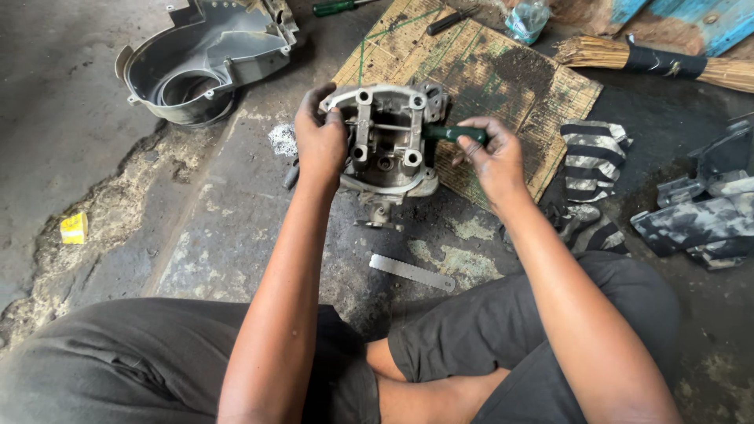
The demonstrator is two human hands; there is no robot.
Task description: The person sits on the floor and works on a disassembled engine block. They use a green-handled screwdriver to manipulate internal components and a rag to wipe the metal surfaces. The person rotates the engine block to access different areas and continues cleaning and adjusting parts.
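A grey metal engine cylinder head [386,137] stands on the concrete floor at the edge of a woven mat [503,78]. My left hand [320,140] grips its left side, thumb over the top rim. My right hand [491,153] holds a screwdriver with a dark green handle [452,133], its tip pointing left into the head's open cavity. Both forearms reach forward from my crossed legs in dark shorts.
A grey plastic engine cover [200,55] lies at the far left. A metal strip [412,272] lies near my knees. A striped cloth [593,161], dark plastic panels [703,212], a broom [652,63], another green screwdriver [338,8] and a small yellow box [74,228] surround me.
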